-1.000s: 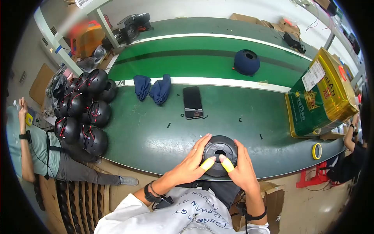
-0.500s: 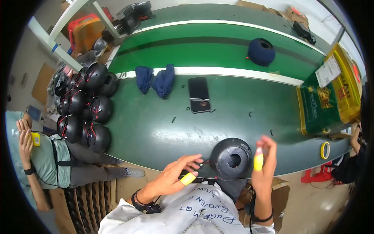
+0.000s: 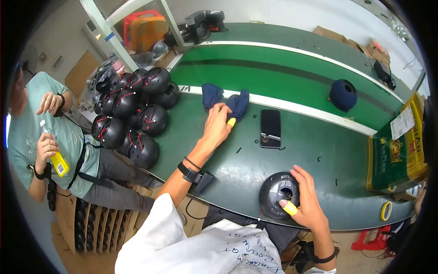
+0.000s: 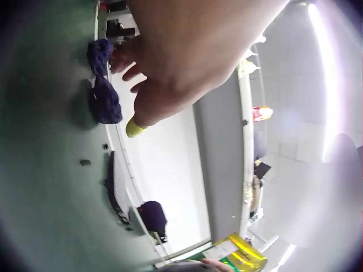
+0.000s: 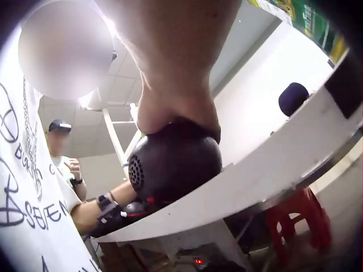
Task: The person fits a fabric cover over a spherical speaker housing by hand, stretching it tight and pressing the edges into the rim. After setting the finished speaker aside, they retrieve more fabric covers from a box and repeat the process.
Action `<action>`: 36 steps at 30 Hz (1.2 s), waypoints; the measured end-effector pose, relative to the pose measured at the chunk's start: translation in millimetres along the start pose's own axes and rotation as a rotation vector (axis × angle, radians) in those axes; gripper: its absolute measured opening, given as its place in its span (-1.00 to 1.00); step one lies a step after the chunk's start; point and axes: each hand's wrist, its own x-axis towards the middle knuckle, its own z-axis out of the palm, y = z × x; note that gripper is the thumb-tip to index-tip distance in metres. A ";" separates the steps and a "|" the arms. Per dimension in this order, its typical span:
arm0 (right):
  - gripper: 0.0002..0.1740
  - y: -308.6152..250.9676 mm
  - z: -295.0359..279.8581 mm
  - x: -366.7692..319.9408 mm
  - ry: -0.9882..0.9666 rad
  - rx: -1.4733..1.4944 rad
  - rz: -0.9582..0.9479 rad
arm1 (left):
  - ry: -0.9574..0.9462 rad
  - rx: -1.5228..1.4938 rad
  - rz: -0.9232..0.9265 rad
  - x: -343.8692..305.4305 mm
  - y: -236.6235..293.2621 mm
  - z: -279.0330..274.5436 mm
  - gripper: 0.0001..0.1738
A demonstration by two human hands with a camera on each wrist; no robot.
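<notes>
A black round housing (image 3: pixel 272 196) with a hole in its top sits near the table's front edge. My right hand (image 3: pixel 308 201) grips it, fingers along its outer side and yellow-wrapped thumb at the hole. The right wrist view shows a grille of small holes on the housing (image 5: pixel 181 167) and a red wire below. My left hand (image 3: pixel 216 125) reaches out to two navy cloth covers (image 3: pixel 237 106) at the table's back strip. Its fingers are loosely bent, fingertips right at the cloth; in the left wrist view the covers (image 4: pixel 106 102) lie beside them.
Black shells (image 3: pixel 153 119) with red wires are piled at left. A phone (image 3: pixel 270 125) lies mid-table among small black scraps. Behind are a navy-covered ball (image 3: pixel 343 95) and, at right, a green-gold tin (image 3: pixel 397 155) and yellow tape (image 3: pixel 386 211). Another person (image 3: pixel 59 123) stands left.
Both hands were on the housing, then came off it. My left hand has since moved forward and left to the navy covers; my right hand has returned to the housing.
</notes>
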 end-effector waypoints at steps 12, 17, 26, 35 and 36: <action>0.01 -32.3 -24.2 21.5 0.056 1.055 0.024 | -0.472 -1.399 -0.292 -35.5 137.1 -98.6 -0.80; -0.50 -38.1 2.7 14.0 0.314 0.965 0.115 | -0.319 -1.157 -0.114 -49.2 162.2 -82.6 -0.66; -0.69 -26.2 8.8 16.5 0.574 0.854 0.052 | -0.299 -0.791 0.286 -81.1 192.8 -96.0 -0.42; -0.18 -30.6 1.1 7.8 0.488 0.516 0.187 | -0.432 -1.514 -0.229 -82.5 184.9 -92.1 -0.82; -0.39 -24.3 2.0 8.5 0.542 0.537 0.217 | -0.543 -1.572 -0.273 -81.2 177.5 -93.2 -0.78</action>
